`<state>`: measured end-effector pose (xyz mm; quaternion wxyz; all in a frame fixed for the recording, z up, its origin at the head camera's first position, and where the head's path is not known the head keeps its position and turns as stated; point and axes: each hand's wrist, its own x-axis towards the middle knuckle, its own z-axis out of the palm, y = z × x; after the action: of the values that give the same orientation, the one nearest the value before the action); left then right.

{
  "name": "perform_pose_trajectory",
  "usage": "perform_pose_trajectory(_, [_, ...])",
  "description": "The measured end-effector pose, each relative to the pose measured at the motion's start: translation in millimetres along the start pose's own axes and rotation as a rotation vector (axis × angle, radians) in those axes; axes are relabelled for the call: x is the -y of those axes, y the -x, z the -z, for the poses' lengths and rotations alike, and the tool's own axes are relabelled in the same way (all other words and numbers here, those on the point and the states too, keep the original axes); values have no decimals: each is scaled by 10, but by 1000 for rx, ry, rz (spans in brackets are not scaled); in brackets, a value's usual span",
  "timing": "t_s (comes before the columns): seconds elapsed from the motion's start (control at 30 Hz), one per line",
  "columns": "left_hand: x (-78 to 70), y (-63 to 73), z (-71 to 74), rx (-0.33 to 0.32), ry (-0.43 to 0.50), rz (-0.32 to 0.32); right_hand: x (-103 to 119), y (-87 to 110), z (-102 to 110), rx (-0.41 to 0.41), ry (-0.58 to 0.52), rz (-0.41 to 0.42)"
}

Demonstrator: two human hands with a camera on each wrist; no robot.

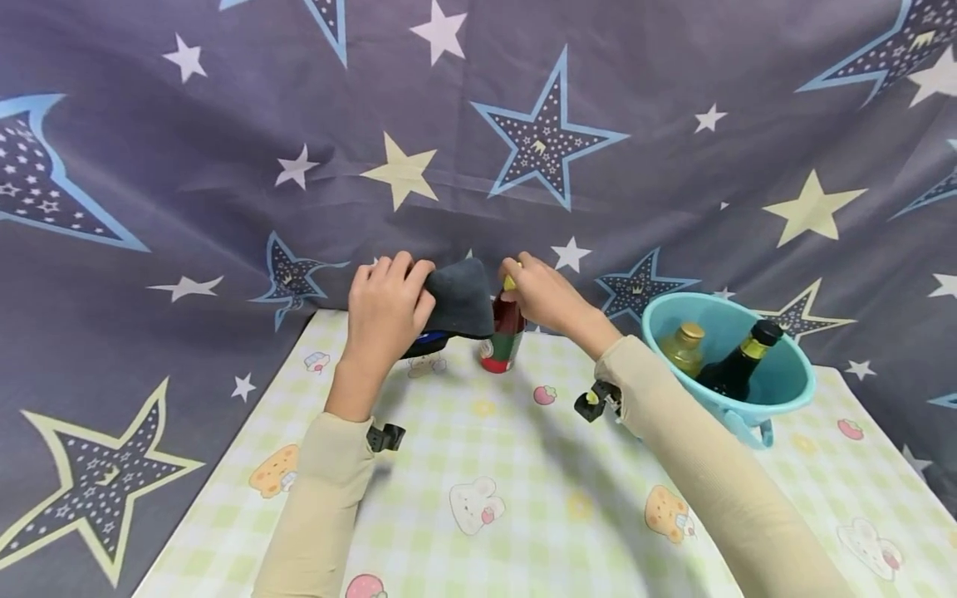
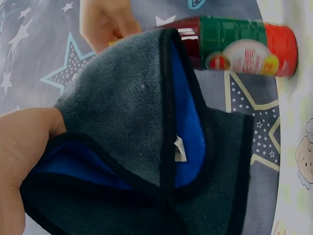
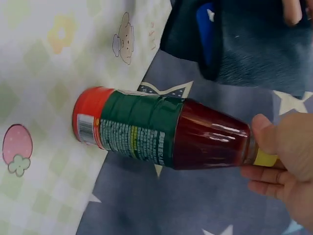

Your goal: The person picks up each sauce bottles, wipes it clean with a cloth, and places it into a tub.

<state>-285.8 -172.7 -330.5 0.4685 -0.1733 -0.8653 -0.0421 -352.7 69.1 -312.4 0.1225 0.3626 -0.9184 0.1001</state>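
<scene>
A dark grey cloth (image 1: 459, 299) with black edging and a blue underside hangs folded from my left hand (image 1: 385, 311), whose fingers and thumb grip its top edge. Just right of it stands a bottle of dark red liquid (image 1: 505, 320) with a yellow cap. In the right wrist view, a green and red label (image 3: 142, 129) wraps its lower part, and the base sits on the table. My right hand (image 1: 549, 295) pinches the bottle at its neck and cap. From the left wrist view, the cloth (image 2: 117, 103) overlaps part of the bottle (image 2: 234, 46).
At the right of the table (image 1: 538, 448) stands a light blue bucket (image 1: 777, 370). Inside it are a bottle with a gold cap (image 1: 682, 349) and a dark bottle with a black cap (image 1: 733, 374). A star-patterned curtain (image 1: 478, 208) hangs right behind the table's far edge.
</scene>
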Motion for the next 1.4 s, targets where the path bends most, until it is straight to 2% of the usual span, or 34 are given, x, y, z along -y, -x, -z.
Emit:
perform_pose_trajectory(0.2, [-5, 15, 3, 34, 3, 7, 30, 260, 150, -100, -8, 92])
perform_pose_trajectory(0.43, [-73, -9, -76, 44, -6, 0, 61, 591, 303, -242, -24, 222])
perform_pose_trajectory(0.63, [-159, -51, -178, 48, -8, -14, 111, 758, 198, -303, -32, 292])
perform_pose_trajectory(0.8, [-263, -8, -277, 59, -34, -24, 168, 845, 64, -333, -29, 330])
perform_pose_trajectory(0.93, [-403, 60, -348, 62, -40, -29, 198, 931, -2, -324, -22, 302])
perform_pose_trajectory(1.07, [-534, 94, -385, 48, -6, -36, 202, 972, -19, -311, -32, 253])
perform_pose_trajectory(1.27, [-737, 75, -343, -24, 92, -76, 210, 973, 7, -274, -166, 112])
perform_pose_trajectory(1.4, [-878, 76, -327, -75, 185, -111, 192, 956, -12, -282, -231, 66])
